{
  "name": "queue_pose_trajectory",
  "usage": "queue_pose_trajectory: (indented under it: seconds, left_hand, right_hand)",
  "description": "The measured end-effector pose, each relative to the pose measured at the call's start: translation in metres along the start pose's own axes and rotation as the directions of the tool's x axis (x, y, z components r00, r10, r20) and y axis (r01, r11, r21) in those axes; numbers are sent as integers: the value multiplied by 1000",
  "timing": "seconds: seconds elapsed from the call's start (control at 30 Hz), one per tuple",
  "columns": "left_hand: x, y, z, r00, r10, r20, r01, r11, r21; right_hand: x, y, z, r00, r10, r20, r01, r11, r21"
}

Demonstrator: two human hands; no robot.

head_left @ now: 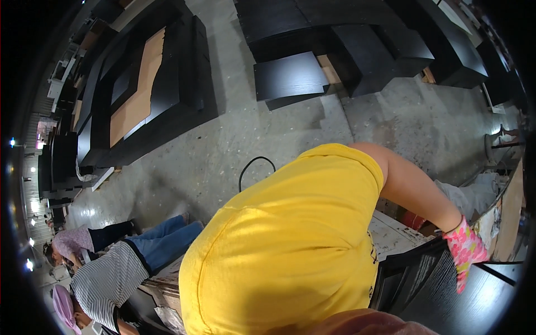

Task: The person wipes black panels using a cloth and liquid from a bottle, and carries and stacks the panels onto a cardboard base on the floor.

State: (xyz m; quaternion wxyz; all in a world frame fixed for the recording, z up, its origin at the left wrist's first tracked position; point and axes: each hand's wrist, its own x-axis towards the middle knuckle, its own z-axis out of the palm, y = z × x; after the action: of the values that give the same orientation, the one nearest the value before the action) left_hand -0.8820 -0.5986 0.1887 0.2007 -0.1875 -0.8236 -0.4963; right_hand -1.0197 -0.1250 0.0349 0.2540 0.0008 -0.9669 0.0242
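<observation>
- Progress: we judge the black cabinets (363,58) on the concrete floor (206,151) to be formed bodies. On the wood-grained panel (430,273) near the hand, we cannot establish what is finished or what is left.
- Left hand (465,251): we locate it, by our reading the wearer's own, at the upper edge of the smooth black panel (474,304), at the far end of a bent arm. We cannot tell whether the fingers grasp that edge or merely rest there.
- Right hand: we do not see it, so we cannot report its fingers.
- Panel position: we find the wood-grained panel just right of the yellow shirt (273,251); its support is hidden.
- Materials: we note visible grain on one panel, a glossy reflection on the other, and a soft pink floral glove (462,240).
- Adjacent: we see crumpled translucent plastic (472,192) beyond the forearm and a scuffed white board (393,234) beside the shirt.
- Shapes: we observe boxy cabinets and a tan sheet (134,117) with one ragged edge.
</observation>
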Motion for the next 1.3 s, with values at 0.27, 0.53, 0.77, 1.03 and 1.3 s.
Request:
queue_pose_trajectory:
  seconds: [0.27, 0.53, 0.77, 1.03, 1.3]
  left_hand:
    - [-21, -2, 17, 1000, -14, 18, 15, 996, -84]
    - [-40, 17, 45, 975, -173, -140, 101, 904, -415]
    - [-36, -7, 63, 881, -61, -469, -31, 982, -186]
    - [-103, 27, 8, 668, -107, -736, 112, 993, -43]
    - [-306, 69, -90, 370, -572, -732, 554, 769, -320]
  right_hand:
    - [8, -30, -13, 990, 136, -31, -112, 906, 407]
    - [0, -43, -61, 911, 411, -21, -237, 564, 791]
    - [-1, -37, -110, 839, 543, -36, -158, 307, 939]
    - [-8, -59, -177, 816, 577, -45, -28, 117, 993]
    - [-102, -203, -201, 967, 145, -207, 158, 294, 943]
